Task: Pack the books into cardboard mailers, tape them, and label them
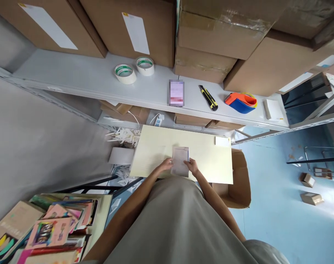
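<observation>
A flat, pale grey rectangular packet (180,161) lies on or just over the cream tabletop (208,161), in front of my body; its exact kind is unclear. My left hand (166,164) grips its left edge with the fingers closed. On the opposite side, my right hand (192,167) pinches the right edge, thumb on top. The fingers beneath the packet are hidden. A small white stack of cards or labels (222,141) sits at the table's far right corner.
A grey shelf (95,79) above the table bears tape rolls (125,74), a phone-like item (176,93), a utility knife (208,98), an orange-and-blue tape dispenser (241,102) and cardboard boxes (205,55). An open carton (240,179) stands right; packages (50,231) pile lower left.
</observation>
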{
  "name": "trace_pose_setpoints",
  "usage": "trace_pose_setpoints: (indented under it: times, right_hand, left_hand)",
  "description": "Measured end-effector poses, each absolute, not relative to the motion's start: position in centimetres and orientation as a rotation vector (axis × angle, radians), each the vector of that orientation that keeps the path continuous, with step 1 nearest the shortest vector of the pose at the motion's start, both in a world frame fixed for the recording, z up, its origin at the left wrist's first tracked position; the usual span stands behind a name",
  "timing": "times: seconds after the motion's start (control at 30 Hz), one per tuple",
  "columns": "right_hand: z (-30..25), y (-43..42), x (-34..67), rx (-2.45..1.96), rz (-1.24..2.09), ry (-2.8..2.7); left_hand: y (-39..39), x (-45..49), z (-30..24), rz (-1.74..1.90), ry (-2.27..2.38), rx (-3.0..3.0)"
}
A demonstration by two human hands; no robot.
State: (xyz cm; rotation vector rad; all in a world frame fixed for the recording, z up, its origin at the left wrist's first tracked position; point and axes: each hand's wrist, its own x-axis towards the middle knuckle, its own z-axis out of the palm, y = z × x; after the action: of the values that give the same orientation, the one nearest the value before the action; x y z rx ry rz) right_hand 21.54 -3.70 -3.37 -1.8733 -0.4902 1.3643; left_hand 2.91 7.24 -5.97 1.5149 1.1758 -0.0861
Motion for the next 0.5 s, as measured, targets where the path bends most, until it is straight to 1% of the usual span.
trace_pose_setpoints:
  times: [0.1, 0.2, 0.27, 0.4, 0.5]
  right_hand:
    - [-0.7, -3.7, 23.6, -1.871, 1.29, -0.591]
    - [3.2, -4.0, 25.8, -1.826, 1.256, -0.667]
    - [6.5, -4.3, 27.0, -1.71, 1.271, -0.695]
    - [12.8, -4.6, 28.2, -1.482, 1.253, -0.656]
    - [15.8, -4.5, 28.5, -1.412, 1.209, -0.635]
  left_hand:
    - [8.1, 3.1, -4.8, -0.013, 1.147, 1.453]
    - [9.5, 3.7, -2.3, 0.117, 1.143, 1.381]
    - [10.4, 4.2, 0.3, 0.223, 1.051, 1.279]
    - [11.5, 4.9, 7.0, 0.335, 0.624, 1.042]
    - [11.4, 5.1, 11.5, 0.375, 0.545, 1.011]
